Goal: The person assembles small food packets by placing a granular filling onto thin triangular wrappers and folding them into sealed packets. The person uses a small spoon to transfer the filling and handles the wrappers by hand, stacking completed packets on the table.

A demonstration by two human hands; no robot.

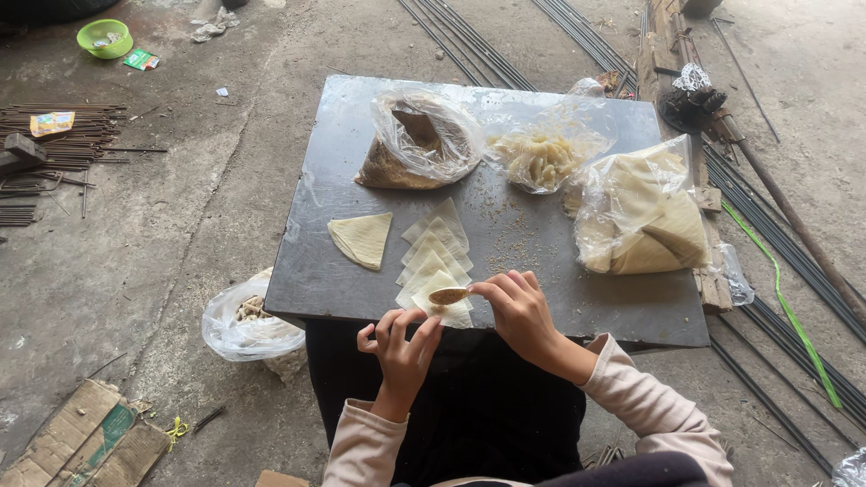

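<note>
Right hand fingers pinching a filled spoon; left hand fingers loosely curled, palm side hidden.

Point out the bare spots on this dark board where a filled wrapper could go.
On the board, free patches lie left of the single wrapper and right of the right hand, below the wrapper bag. The far edge is crowded by three bags; the wrapper row and spoon fill the near middle.
</note>
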